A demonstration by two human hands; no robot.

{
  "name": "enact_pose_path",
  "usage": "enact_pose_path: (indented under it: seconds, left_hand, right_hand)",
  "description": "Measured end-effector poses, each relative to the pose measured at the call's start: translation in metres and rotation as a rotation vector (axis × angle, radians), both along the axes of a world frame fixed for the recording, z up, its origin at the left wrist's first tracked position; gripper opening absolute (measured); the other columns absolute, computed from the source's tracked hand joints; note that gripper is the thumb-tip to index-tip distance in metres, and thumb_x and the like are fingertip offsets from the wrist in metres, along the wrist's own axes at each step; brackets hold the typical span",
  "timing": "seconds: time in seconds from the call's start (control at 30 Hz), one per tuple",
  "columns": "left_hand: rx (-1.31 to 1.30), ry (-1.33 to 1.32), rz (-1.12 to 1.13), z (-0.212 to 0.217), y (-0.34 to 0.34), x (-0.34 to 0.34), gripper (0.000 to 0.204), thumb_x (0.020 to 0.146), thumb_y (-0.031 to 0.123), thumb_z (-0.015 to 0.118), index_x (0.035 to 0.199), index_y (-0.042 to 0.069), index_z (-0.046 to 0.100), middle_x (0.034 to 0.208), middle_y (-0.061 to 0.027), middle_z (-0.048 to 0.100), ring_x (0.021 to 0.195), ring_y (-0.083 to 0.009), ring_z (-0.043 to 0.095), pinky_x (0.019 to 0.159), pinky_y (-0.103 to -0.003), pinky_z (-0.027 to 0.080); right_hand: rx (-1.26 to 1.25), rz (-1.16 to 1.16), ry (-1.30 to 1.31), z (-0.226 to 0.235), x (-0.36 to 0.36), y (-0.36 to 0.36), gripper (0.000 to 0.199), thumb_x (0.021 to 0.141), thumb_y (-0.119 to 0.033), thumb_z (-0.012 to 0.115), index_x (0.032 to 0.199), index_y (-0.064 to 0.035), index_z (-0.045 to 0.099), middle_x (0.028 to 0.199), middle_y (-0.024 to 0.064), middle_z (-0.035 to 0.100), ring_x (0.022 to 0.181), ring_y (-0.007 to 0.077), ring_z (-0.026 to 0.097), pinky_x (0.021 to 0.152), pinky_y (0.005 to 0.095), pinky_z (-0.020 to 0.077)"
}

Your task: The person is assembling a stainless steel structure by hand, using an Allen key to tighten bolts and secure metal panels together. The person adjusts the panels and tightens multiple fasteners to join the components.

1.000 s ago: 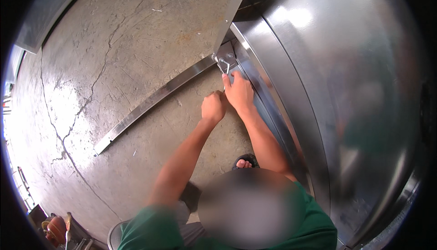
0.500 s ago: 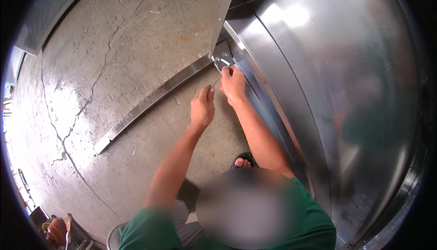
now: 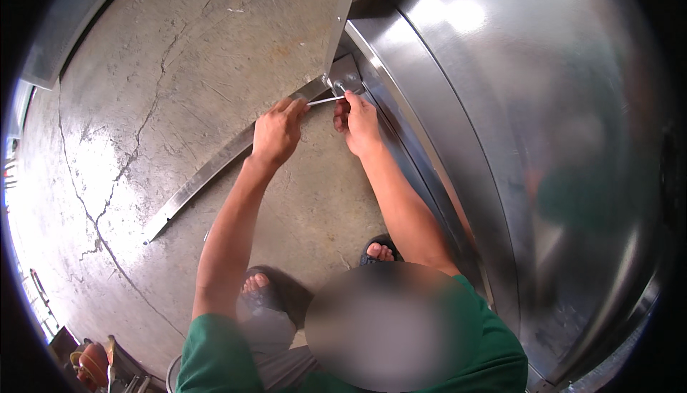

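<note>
My left hand (image 3: pixel 278 132) is closed around the outer end of a thin bent metal rod, an Allen key (image 3: pixel 325 101) by its look. The fingers of my right hand (image 3: pixel 362 124) pinch the key near its bend. The key's short end points at a small metal plate (image 3: pixel 346 71) with round bolt heads, at the foot of the steel panel. Whether the tip sits inside a bolt cannot be seen clearly. Under and beside my left hand runs a long flat metal bar (image 3: pixel 207 172), which meets the plate's corner.
A large shiny steel panel (image 3: pixel 572 107) rises along my right side. A narrow upright metal edge (image 3: pixel 341 21) stands beyond the plate. Cracked concrete floor (image 3: pixel 129 107) spreads to the left. At the lower left lie several tools and an orange-brown object (image 3: pixel 91 364). My sandalled feet are close below.
My left hand has swung left and away from me, over the bar, turning the key's long arm with it. My right hand has shifted slightly and its fingers have loosened.
</note>
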State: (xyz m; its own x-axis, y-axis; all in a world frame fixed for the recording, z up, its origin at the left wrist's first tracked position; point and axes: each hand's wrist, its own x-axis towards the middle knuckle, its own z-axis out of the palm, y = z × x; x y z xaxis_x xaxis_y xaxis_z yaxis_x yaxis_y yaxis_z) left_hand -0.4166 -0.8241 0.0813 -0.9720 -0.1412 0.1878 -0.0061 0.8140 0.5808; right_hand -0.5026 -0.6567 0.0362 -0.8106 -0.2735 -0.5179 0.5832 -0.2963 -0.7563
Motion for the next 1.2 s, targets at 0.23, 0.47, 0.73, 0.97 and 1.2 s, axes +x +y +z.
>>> enact_pose_path:
  seconds: [0.23, 0.47, 0.73, 0.97, 1.2]
  left_hand:
    - [-0.134, -0.038, -0.079, 0.026, -0.017, -0.026, 0.018, 0.099, 0.021, 0.056, 0.104, 0.008, 0.066, 0.093, -0.0119, 0.067, 0.088, -0.0336, 0.068, 0.072, -0.044, 0.054]
    - [-0.334, -0.007, -0.242, 0.048, -0.016, -0.05, 0.014, 0.091, 0.009, 0.058, 0.102, 0.01, 0.067, 0.096, -0.0071, 0.067, 0.097, -0.027, 0.066, 0.076, -0.039, 0.056]
    - [-0.221, -0.008, -0.113, 0.017, -0.014, -0.017, 0.014, 0.093, 0.011, 0.055, 0.102, 0.01, 0.065, 0.089, -0.0076, 0.065, 0.088, -0.027, 0.068, 0.07, -0.039, 0.057]
    - [-0.139, 0.031, 0.067, -0.021, 0.026, 0.018, 0.009, 0.097, 0.017, 0.057, 0.096, 0.009, 0.061, 0.078, -0.009, 0.064, 0.075, -0.0289, 0.067, 0.059, -0.041, 0.053]
    - [-0.068, -0.007, 0.248, -0.031, 0.045, 0.02, 0.007, 0.096, 0.016, 0.058, 0.097, 0.01, 0.061, 0.079, -0.0116, 0.065, 0.069, -0.0337, 0.067, 0.056, -0.045, 0.052]
  right_hand:
    - [-0.038, -0.029, -0.151, 0.007, -0.013, -0.007, 0.024, 0.1, -0.023, 0.051, 0.081, -0.0086, 0.051, 0.061, 0.0014, 0.049, 0.043, 0.014, 0.042, 0.041, 0.0297, 0.0323]
    - [-0.087, -0.037, -0.368, 0.023, -0.033, -0.002, 0.02, 0.096, -0.017, 0.052, 0.078, -0.0091, 0.048, 0.056, -0.003, 0.037, 0.041, 0.0112, 0.031, 0.043, 0.0281, 0.0239]
    - [0.05, 0.088, -0.238, 0.023, -0.037, -0.003, 0.023, 0.094, -0.018, 0.055, 0.075, -0.0064, 0.047, 0.056, -0.0005, 0.037, 0.04, 0.0116, 0.029, 0.04, 0.0301, 0.0231]
    - [0.54, 0.252, 0.175, 0.01, -0.037, -0.001, 0.022, 0.094, -0.017, 0.055, 0.081, 0.0012, 0.058, 0.059, 0.0011, 0.046, 0.043, 0.0094, 0.04, 0.04, 0.0302, 0.026]
    - [0.683, 0.323, 0.405, -0.009, -0.04, 0.006, 0.03, 0.093, -0.019, 0.056, 0.077, 0.0058, 0.062, 0.063, 0.005, 0.054, 0.048, 0.0116, 0.045, 0.045, 0.0318, 0.0328]
